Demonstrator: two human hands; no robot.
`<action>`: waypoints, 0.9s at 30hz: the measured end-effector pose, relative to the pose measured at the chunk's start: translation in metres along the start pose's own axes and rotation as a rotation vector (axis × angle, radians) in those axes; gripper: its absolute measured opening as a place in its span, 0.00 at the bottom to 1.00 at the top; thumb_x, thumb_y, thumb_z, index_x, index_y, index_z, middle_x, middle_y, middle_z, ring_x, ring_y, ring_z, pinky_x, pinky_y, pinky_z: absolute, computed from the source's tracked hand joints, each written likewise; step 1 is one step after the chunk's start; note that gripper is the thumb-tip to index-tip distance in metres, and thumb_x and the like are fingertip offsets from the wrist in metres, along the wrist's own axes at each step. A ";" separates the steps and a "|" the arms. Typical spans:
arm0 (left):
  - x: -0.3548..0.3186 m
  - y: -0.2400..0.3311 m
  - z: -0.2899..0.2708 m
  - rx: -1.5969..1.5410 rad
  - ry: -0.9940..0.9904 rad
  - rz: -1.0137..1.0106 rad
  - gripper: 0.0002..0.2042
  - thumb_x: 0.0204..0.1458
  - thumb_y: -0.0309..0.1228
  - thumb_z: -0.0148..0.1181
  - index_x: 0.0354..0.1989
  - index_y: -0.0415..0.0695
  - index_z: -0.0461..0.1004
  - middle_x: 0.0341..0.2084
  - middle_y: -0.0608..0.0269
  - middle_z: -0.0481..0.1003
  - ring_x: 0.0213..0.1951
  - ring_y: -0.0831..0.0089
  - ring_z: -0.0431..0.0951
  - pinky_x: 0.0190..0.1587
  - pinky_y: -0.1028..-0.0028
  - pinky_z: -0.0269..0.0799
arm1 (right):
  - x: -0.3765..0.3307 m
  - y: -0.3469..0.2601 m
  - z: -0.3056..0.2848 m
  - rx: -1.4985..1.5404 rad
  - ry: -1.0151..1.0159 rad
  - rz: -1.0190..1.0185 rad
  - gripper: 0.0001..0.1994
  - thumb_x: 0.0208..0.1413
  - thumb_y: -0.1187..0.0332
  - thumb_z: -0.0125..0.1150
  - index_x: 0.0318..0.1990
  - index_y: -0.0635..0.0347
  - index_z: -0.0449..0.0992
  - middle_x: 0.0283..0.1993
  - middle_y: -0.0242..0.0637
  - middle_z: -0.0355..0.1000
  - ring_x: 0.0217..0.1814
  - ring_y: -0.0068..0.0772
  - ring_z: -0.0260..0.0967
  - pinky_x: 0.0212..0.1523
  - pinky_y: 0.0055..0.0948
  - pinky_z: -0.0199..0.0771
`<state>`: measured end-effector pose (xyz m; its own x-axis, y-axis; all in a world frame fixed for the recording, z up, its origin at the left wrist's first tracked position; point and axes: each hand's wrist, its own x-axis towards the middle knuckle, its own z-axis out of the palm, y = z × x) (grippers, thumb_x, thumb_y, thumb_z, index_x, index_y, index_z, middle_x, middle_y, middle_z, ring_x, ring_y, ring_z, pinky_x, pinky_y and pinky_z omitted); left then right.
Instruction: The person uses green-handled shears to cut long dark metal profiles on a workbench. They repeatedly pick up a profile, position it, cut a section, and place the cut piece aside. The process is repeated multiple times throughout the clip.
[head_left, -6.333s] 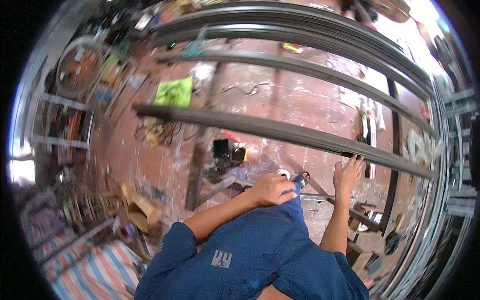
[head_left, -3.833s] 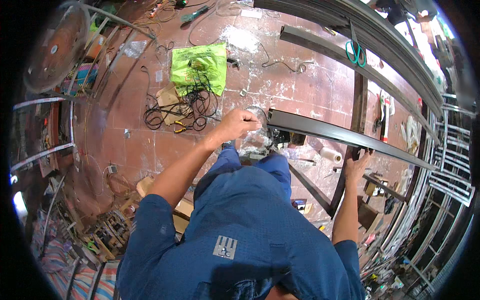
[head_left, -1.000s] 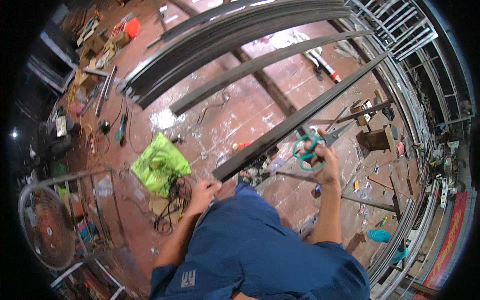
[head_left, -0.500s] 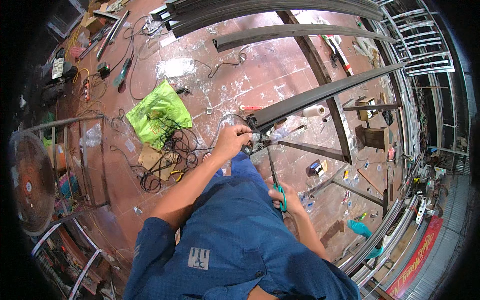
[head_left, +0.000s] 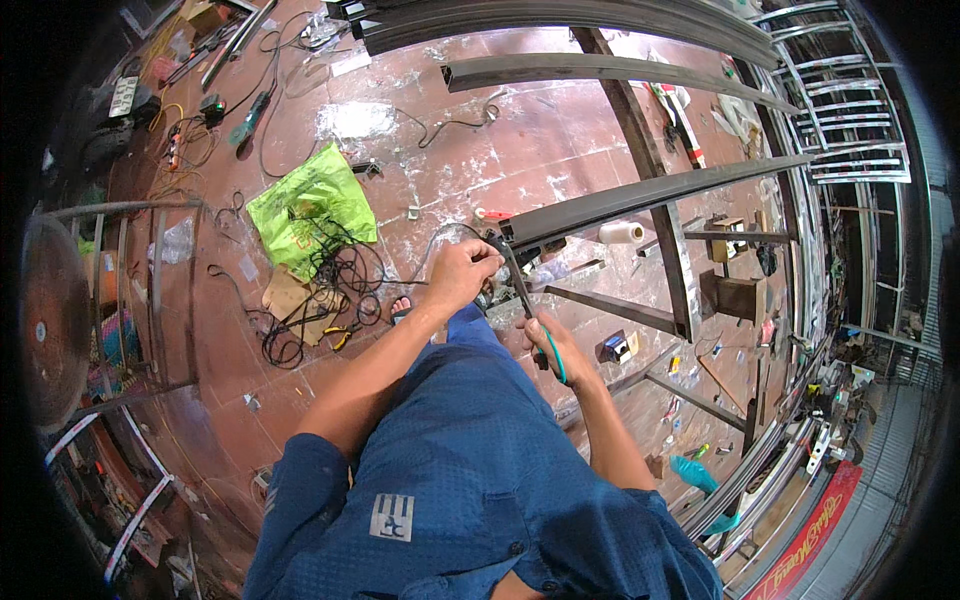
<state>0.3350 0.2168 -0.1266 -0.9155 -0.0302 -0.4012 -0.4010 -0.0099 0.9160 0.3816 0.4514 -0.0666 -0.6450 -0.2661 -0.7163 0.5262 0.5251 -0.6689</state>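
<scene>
My left hand (head_left: 462, 274) is closed in a pinch at the near end of a long dark metal profile (head_left: 650, 190). A thin black cord (head_left: 427, 262) runs to those fingers from a tangled heap on the floor; what lies between the fingertips is mostly hidden. My right hand (head_left: 556, 348) grips scissors (head_left: 519, 282) with teal handles. Their dark blades point up toward the profile's end, close beside my left fingertips. Whether the blades touch the cord cannot be made out.
A lime-green plastic bag (head_left: 310, 195) lies on the tiled floor at left, partly under the cord heap. More dark profiles (head_left: 600, 68) rest across a metal frame (head_left: 640, 130) ahead. A round fan (head_left: 52, 325) stands far left. A white roll (head_left: 622, 233) lies beyond the profile.
My right hand has moved up and left, bringing the scissors' blades from below the profile to its end beside my left fingers. My left hand stays pinched there. The view has shifted slightly.
</scene>
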 end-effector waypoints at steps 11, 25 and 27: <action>-0.004 0.012 0.001 0.068 0.047 0.021 0.09 0.55 0.32 0.64 0.37 0.37 0.83 0.22 0.66 0.79 0.23 0.81 0.75 0.28 0.73 0.70 | 0.023 -0.011 -0.005 -0.032 -0.027 -0.045 0.36 0.63 0.31 0.54 0.53 0.61 0.74 0.35 0.35 0.74 0.32 0.24 0.69 0.32 0.30 0.71; 0.000 0.007 0.004 -0.005 0.033 0.066 0.09 0.56 0.30 0.64 0.38 0.37 0.83 0.22 0.69 0.78 0.24 0.83 0.72 0.26 0.75 0.67 | 0.029 -0.009 -0.005 -0.242 0.055 -0.160 0.37 0.62 0.31 0.54 0.55 0.62 0.75 0.40 0.52 0.78 0.43 0.46 0.77 0.45 0.42 0.75; -0.002 0.010 0.005 0.030 0.055 0.074 0.09 0.55 0.30 0.64 0.39 0.37 0.84 0.22 0.68 0.78 0.24 0.83 0.72 0.27 0.75 0.67 | 0.026 -0.016 -0.005 -0.255 0.048 -0.122 0.37 0.62 0.31 0.54 0.54 0.62 0.75 0.43 0.58 0.78 0.49 0.54 0.77 0.51 0.47 0.73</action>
<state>0.3328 0.2218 -0.1162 -0.9397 -0.0850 -0.3312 -0.3343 0.0247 0.9421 0.3535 0.4400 -0.0736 -0.7237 -0.3040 -0.6196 0.2910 0.6796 -0.6734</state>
